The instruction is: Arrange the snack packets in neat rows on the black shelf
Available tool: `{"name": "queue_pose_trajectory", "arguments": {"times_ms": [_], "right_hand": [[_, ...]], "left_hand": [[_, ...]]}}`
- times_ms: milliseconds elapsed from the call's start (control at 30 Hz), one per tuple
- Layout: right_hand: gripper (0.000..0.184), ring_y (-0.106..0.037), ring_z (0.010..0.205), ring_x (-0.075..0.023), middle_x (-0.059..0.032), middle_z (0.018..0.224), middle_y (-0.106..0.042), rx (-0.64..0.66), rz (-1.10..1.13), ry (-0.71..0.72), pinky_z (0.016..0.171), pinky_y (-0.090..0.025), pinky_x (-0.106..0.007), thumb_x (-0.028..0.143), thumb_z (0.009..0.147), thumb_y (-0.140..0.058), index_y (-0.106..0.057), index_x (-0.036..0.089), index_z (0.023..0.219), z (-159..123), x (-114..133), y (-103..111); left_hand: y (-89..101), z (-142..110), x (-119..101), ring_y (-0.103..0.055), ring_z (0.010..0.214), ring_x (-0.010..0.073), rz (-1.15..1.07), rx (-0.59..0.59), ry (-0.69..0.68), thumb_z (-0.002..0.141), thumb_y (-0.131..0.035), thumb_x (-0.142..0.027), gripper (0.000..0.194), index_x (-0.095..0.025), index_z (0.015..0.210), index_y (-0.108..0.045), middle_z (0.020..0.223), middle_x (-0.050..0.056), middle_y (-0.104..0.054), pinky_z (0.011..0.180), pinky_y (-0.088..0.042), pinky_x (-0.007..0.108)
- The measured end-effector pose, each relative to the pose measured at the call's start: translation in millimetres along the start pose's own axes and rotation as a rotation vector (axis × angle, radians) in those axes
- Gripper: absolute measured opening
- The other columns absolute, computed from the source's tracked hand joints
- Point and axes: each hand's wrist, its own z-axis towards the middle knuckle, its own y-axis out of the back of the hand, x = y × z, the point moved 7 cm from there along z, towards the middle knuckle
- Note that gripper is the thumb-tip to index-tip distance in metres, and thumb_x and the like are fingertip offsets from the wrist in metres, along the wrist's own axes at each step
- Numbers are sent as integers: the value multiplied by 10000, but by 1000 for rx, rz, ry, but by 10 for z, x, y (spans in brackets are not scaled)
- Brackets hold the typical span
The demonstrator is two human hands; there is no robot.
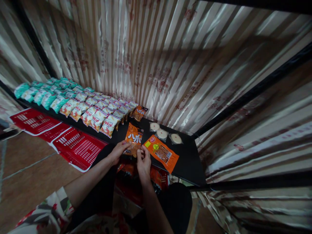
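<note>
Head view, centre of the frame: the left hand (118,152) pinches the left edge of an orange snack packet (135,137), thumb over its front; the right hand (144,161) has closed fingers at its lower right corner; the packet's long axis runs nearly up the frame, most of its length above both grips; just right lies a flat orange pouch of sticks (162,153) on the black shelf (188,159), nearer the right hand.
</note>
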Motion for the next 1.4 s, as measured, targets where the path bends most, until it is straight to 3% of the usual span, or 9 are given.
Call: {"name": "queue_pose_trajectory", "arguments": {"times_ms": [133, 300, 367, 500, 667, 867, 1033, 1233, 1400], "right_hand": [[481, -611, 924, -190, -77, 1062, -660, 85, 180, -186, 833, -480, -304, 439, 676, -693, -615, 171, 1068, 78, -213, -45], [400, -648, 895, -199, -53, 1011, -690, 328, 378, -288, 839, -495, -332, 451, 722, -659, -631, 184, 1019, 20, -131, -219], [373, -658, 873, -199, -46, 962, -702, 362, 415, -292, 841, -499, -339, 444, 718, -667, -639, 182, 982, 9, -98, -245], [395, -664, 873, -215, -58, 947, -708, 292, 431, -305, 839, -509, -367, 435, 682, -703, -634, 175, 971, 72, -175, -208], [397, -660, 906, -213, -51, 959, -709, 155, 390, -323, 864, -502, -364, 399, 641, -738, -630, 189, 959, 222, -334, -98], [376, -660, 883, -204, -54, 927, -708, 116, 353, -297, 835, -512, -352, 394, 621, -751, -624, 182, 904, 416, -404, -41], [376, -661, 870, -196, -46, 934, -705, 58, 327, -298, 841, -506, -342, 411, 621, -746, -619, 192, 899, 575, -427, -41], [428, -658, 894, -196, -50, 963, -707, 100, 332, -343, 852, -500, -334, 406, 587, -771, -636, 188, 930, 763, -402, -148], [368, -657, 816, -175, -26, 844, -715, 147, 247, -322, 797, -497, -285, 388, 572, -773, -651, 176, 847, 925, -291, -209]], "left_hand": [[-1, 53, 23, -681, 739, 194, -59, 59, 47, 700, -707, -358, 320, -124, 913, -654, 861, 86, -722, 732, -521, 289], [3, 115, 54, -678, 741, 184, -45, 136, 98, 723, -681, -326, 266, -131, 902, -656, 871, 80, -718, 730, -518, 279], [1, 140, 60, -676, 750, 187, -15, 149, 99, 713, -690, -341, 288, -136, 912, -650, 872, 77, -715, 720, -515, 279], [4, 213, 102, -664, 713, 181, 52, 117, 92, 660, -736, -418, 379, -142, 896, -625, 821, 64, -700, 684, -509, 284], [-3, 325, 110, -635, 696, 153, 135, 43, -35, 602, -768, -453, 412, -146, 823, -605, 747, 17, -666, 683, -485, 259], [-55, 441, 169, -648, 895, 205, 59, 44, -21, 528, -819, -383, 527, -165, 952, -595, 962, 70, -687, 826, -476, 306], [-2, 620, 141, -639, 961, 227, 95, -11, -61, 541, -812, -303, 486, -169, 956, -596, 991, 85, -689, 860, -480, 333], [40, 901, 26, -623, 1004, 225, 136, -84, -130, 558, -794, -182, 391, -168, 899, -603, 976, 76, -696, 914, -466, 343], [3, 1103, -51, -624, 996, 208, 112, -40, -141, 569, -768, -126, 387, -141, 911, -586, 981, 74, -690, 944, -447, 355]]}}
